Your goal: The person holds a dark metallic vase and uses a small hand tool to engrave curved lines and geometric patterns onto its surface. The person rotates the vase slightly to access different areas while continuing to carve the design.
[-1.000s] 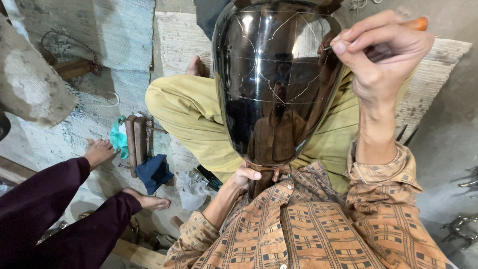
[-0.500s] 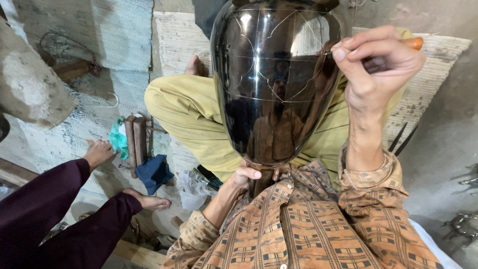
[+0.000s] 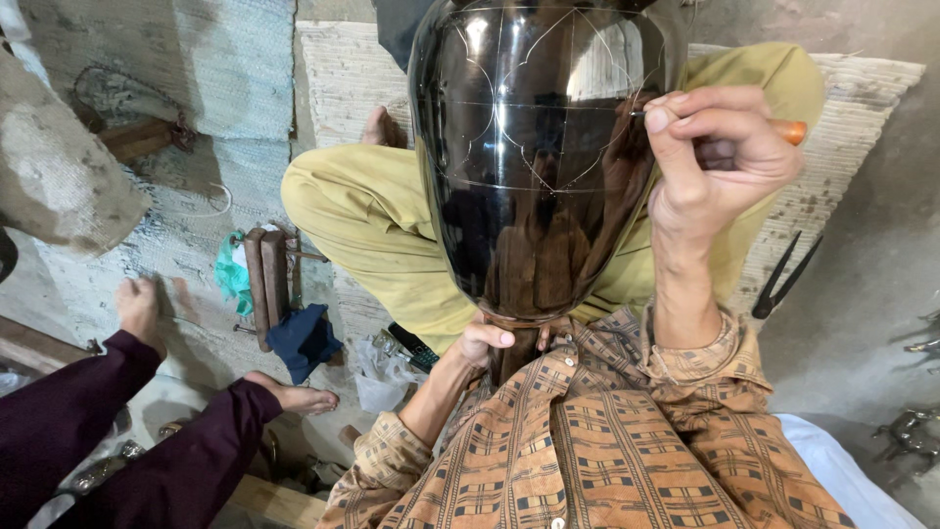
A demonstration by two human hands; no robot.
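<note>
A large glossy black vase [image 3: 534, 167] with thin scratched line patterns stands tilted on my lap, wide end away from me. My left hand [image 3: 487, 343] grips its narrow neck at the bottom. My right hand [image 3: 715, 162] is raised against the vase's right side, fingers pinched on a thin scribing tool with an orange handle [image 3: 789, 129], its point touching the black surface. My crossed legs in yellow-green trousers [image 3: 362, 230] lie under the vase.
Another person in dark maroon sleeves sits at the lower left, a hand [image 3: 140, 309] on the floor and a bare foot [image 3: 299, 397] beside it. Wooden blocks [image 3: 266, 279], blue cloth [image 3: 302, 338], plastic scraps, woven mats and black dividers [image 3: 783, 279] lie around.
My right hand with the tool has dropped slightly and shifted left along the vase's side. The vase appears nearer in view. The other person has hardly moved.
</note>
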